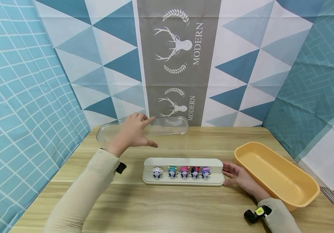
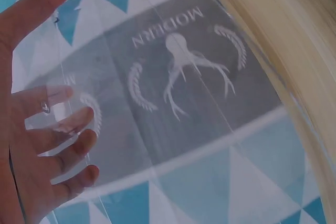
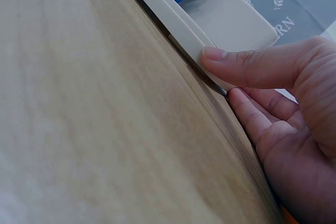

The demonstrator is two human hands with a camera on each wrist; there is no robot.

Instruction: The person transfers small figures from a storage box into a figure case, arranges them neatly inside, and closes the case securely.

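A cream display base (image 1: 181,179) with a raised back step lies on the table, bearing several small figurines (image 1: 184,172) in a row with white, teal, pink, red-black and purple hats. My right hand (image 1: 241,178) grips its right end. In the right wrist view the thumb (image 3: 247,66) lies on the base's rim (image 3: 184,35), the fingers at its outer edge. At the back is a long clear plastic cover (image 1: 167,126). My left hand (image 1: 133,131) is at this cover, thumb and fingers spread apart; the left wrist view shows some fingertips through clear plastic.
A yellow oblong bin (image 1: 277,174) stands on the table at the right, close beside my right forearm. Behind the table hangs a patterned curtain (image 1: 178,64) with deer heads, and a blue tiled-pattern sheet (image 1: 15,97) covers the left side.
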